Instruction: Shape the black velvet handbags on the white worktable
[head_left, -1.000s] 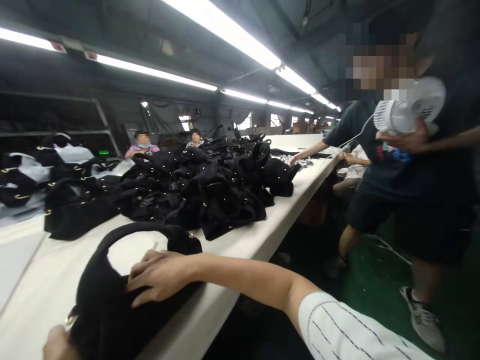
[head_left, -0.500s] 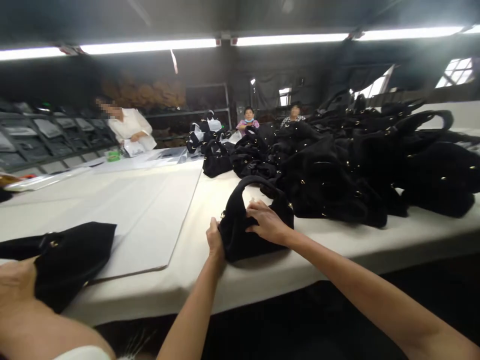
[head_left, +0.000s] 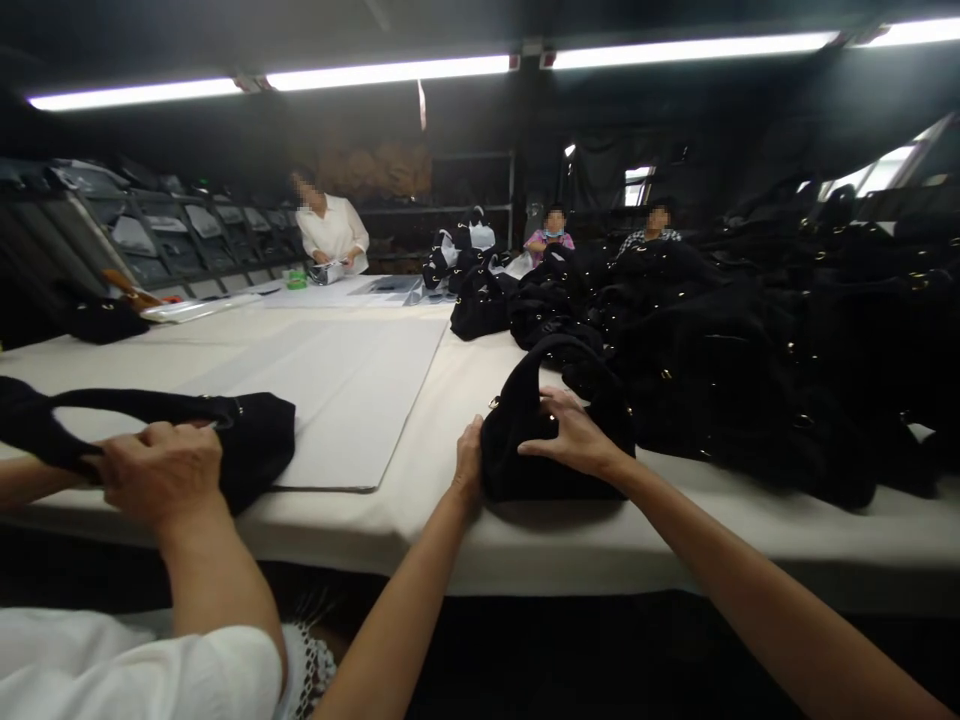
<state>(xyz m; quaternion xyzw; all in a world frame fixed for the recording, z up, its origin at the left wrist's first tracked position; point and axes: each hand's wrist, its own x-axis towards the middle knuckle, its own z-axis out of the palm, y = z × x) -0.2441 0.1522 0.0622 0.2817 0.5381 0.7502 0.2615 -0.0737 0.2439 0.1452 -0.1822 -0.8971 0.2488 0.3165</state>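
Note:
A black cloth handbag with an arched handle and small gold-coloured fittings stands upright near the table's front edge. My left hand grips its left side, with some fingers hidden by the bag. My right hand is at the upper front of the bag, under the handle. Its thumb is spread away from the fingers, whose tips reach over the bag's opening.
A heap of black handbags fills the table's right side. White sheets lie left of my bag. At far left a co-worker's hand holds another black bag. Across the cream-covered table stand several people.
The view has turned left. My right hand's thumb has spread wider on the bag's front. The co-worker's hand and bag at left show more fully, with the bag swung round.

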